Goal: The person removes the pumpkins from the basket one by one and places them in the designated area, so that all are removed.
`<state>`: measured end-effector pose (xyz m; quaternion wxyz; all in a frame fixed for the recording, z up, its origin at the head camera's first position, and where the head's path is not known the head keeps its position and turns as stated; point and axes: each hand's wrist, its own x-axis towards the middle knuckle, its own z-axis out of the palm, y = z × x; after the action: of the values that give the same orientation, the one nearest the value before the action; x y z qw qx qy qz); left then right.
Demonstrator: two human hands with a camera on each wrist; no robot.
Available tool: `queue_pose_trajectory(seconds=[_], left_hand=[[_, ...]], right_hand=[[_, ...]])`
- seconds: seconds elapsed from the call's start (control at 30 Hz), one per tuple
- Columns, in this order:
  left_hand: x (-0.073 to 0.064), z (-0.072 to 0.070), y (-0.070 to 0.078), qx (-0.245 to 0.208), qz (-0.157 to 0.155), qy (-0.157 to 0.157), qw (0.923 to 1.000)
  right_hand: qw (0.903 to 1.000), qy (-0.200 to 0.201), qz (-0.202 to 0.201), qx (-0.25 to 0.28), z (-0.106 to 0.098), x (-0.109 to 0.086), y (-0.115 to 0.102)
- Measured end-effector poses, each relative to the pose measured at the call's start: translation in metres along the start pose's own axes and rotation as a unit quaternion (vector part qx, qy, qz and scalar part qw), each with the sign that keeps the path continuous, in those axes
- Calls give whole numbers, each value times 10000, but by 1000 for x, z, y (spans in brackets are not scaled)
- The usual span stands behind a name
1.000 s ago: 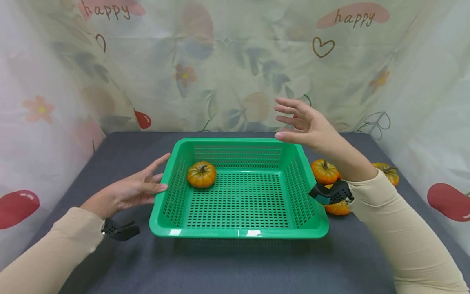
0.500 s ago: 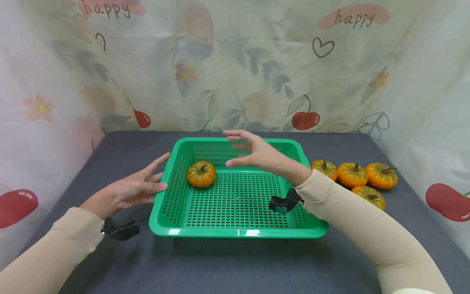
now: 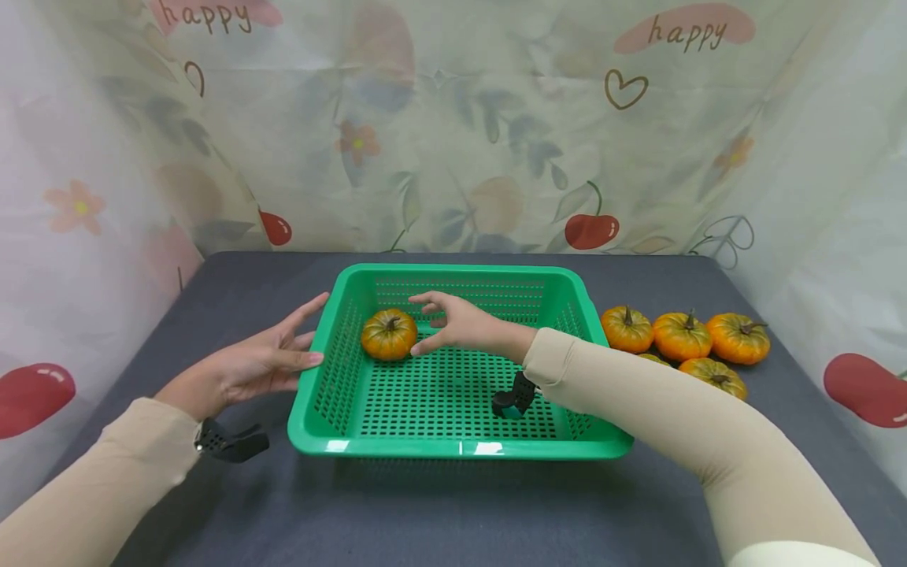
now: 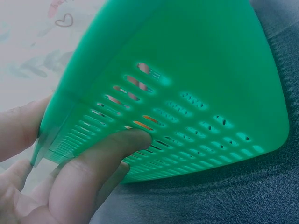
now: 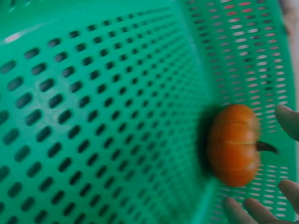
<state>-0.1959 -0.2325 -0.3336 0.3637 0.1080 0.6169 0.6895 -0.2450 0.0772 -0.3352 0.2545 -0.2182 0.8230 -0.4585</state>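
Note:
A green perforated plastic basket (image 3: 459, 450) stands on the dark table, with one small orange pumpkin (image 3: 389, 335) at its left end. My right hand (image 3: 460, 323) is inside the basket just right of that pumpkin, fingers and thumb spread apart with nothing held. In the right wrist view its fingertips (image 5: 254, 210) hover around the pumpkin (image 5: 234, 144), apart from it. At the basket's left side, my left hand (image 3: 258, 362) touches the outer wall and rim with extended fingers. The left wrist view has a finger (image 4: 112, 149) against the slotted wall (image 4: 210, 60).
Several more small pumpkins (image 3: 682, 336) are grouped on the table (image 3: 453, 512) to the right of the basket, one partly hidden by the right sleeve (image 3: 659, 402). A patterned cloth (image 3: 439, 157) hangs behind and on both sides.
My right hand has moved left and down from above the basket's right rim to beside the pumpkin inside. The left hand, basket and pumpkin have stayed in place.

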Motion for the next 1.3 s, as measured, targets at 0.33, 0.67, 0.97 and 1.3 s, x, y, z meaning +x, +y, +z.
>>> queue_pose_trajectory(seconds=[0.33,0.67,0.97,1.3], left_hand=[[0,1,0,17,-15,13,10000],[0,0,-1,59,11,-1,10000],[0,0,0,59,5,23,10000],[0,0,-1,42,32,13,10000]], right_hand=[[9989,319,351,19,22,19,14],[9979,637,121,-45,46,36,16],[9970,760,111,70,48,40,15],[9986,470,250,51,41,42,11]])
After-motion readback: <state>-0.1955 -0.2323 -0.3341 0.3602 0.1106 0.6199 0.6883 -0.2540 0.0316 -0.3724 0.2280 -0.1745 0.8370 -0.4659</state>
